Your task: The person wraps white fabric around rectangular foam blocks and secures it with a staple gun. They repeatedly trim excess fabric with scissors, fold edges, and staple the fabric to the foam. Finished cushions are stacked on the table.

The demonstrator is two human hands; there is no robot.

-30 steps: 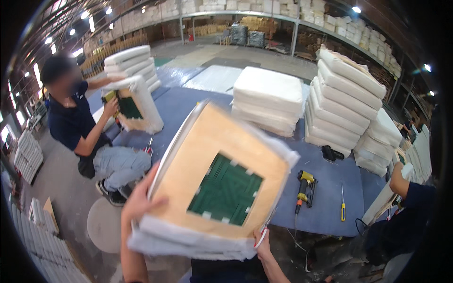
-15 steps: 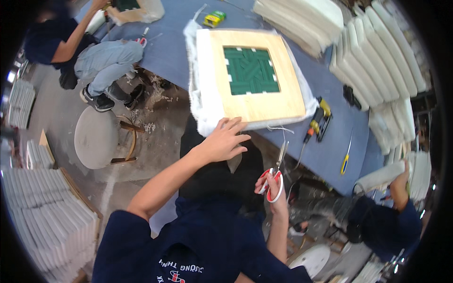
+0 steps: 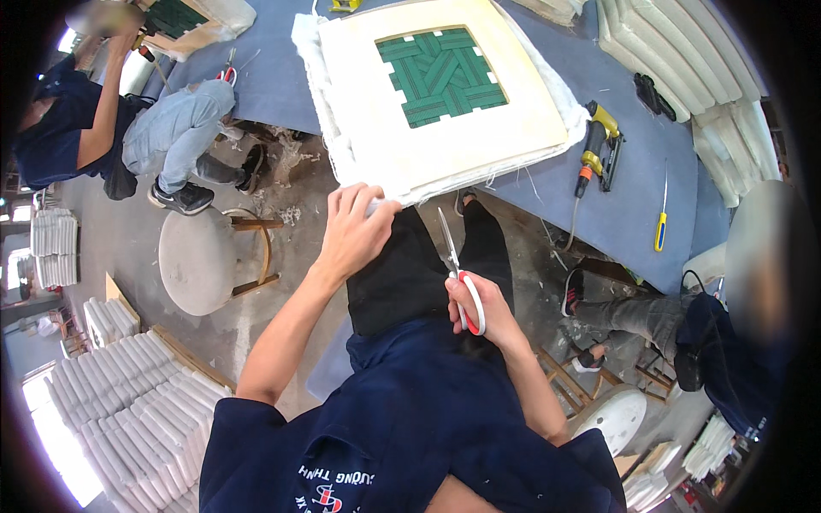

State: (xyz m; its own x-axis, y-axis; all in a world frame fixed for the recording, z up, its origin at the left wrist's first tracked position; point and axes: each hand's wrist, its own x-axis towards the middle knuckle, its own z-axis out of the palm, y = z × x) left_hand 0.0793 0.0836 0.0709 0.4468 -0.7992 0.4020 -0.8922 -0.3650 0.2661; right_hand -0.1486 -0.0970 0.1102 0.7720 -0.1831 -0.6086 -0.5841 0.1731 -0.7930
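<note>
An upside-down seat cushion point(image 3: 363, 111) lies at the near edge of the blue table, its pale wooden frame around a square of green woven webbing point(image 3: 440, 77). White fabric point(image 3: 323, 128) sticks out around the frame. At the near left corner, my left hand point(image 3: 352, 229) has its fingers curled over the fabric edge. My right hand point(image 3: 494, 318) holds scissors point(image 3: 469, 303) with red and white handles. Their blades are nearly closed, pointing up just below the cushion's near edge, and do not touch it. A loose thread point(image 3: 532, 181) hangs near that edge.
On the table point(image 3: 547, 205) to the right lie a yellow and black staple gun point(image 3: 596, 141) with a hose and a yellow-handled screwdriver point(image 3: 660, 224). Stacked pale cushions point(image 3: 145, 402) stand lower left. A round stool point(image 3: 198, 263) is beside me. One co-worker sits left, another right.
My left hand has gone from resting on the cushion's near edge to gripping its near left corner. The scissors moved left and their blades came closer together. The view has shifted.
</note>
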